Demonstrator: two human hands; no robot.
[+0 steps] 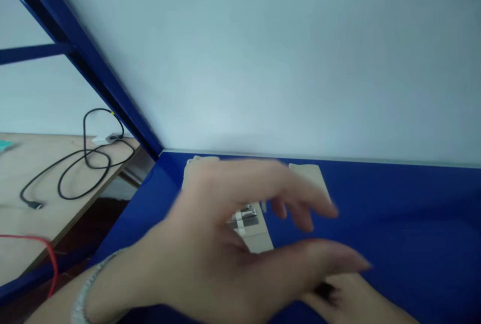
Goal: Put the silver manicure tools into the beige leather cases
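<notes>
My left hand (pixel 225 244) reaches out over a blue table top (pixel 406 223), blurred by motion, with fingers apart, thumb stretched out and nothing in it. A silvery bracelet sits on its wrist. Under the fingers lie pale beige flat pieces (pixel 310 176), one of which carries a small metal part (pixel 247 216). Another beige piece (pixel 201 162) shows above the knuckles. Only part of my right hand (pixel 353 301) is visible at the bottom edge, below the left thumb, with a small dark spot beside it. Its fingers are hidden.
A white wall (pixel 281 53) stands right behind the blue top. A blue metal frame post (pixel 86 60) slants down at the left. Beyond it, a wooden table (pixel 33 188) holds a coiled black cable (pixel 88 158) and a red cable (pixel 47 254).
</notes>
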